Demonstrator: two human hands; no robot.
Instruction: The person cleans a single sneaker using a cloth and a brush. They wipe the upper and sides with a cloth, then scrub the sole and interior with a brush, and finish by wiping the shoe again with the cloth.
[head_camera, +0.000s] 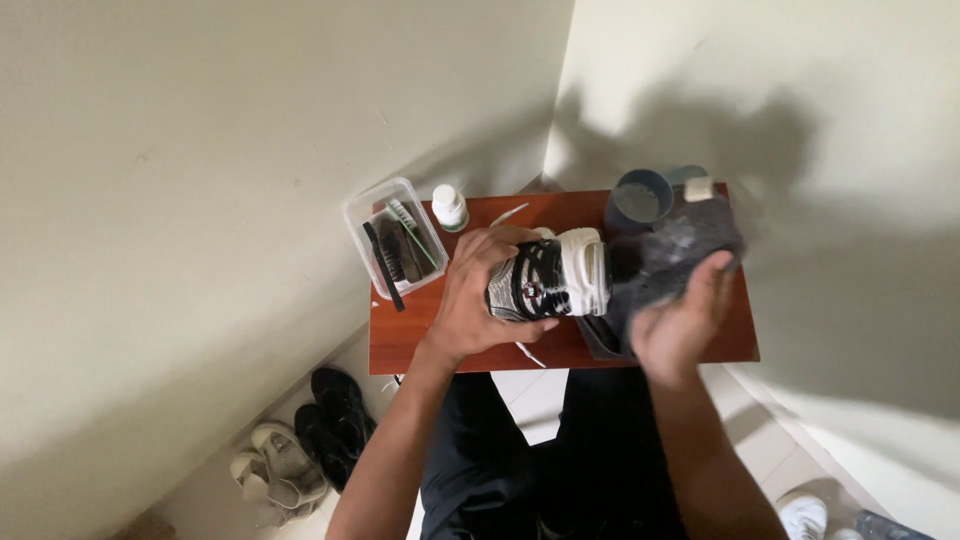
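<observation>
My left hand (478, 300) grips a white, black and grey sneaker (555, 275), held on its side above a small red-brown table (440, 340). The shoe's white heel points right. My right hand (680, 315) holds a dark grey cloth (675, 250) bunched up against the heel end of the sneaker. The cloth is blurred. My forearms reach up from the bottom of the view over my dark trousers.
A clear plastic box (395, 235) with brushes sits at the table's left corner, beside a small white bottle (449, 206). A blue-grey cup (640, 198) stands at the back. Black shoes (335, 415) and light sandals (280, 470) lie on the floor left; a white shoe (800, 515) lies right. Walls close in behind.
</observation>
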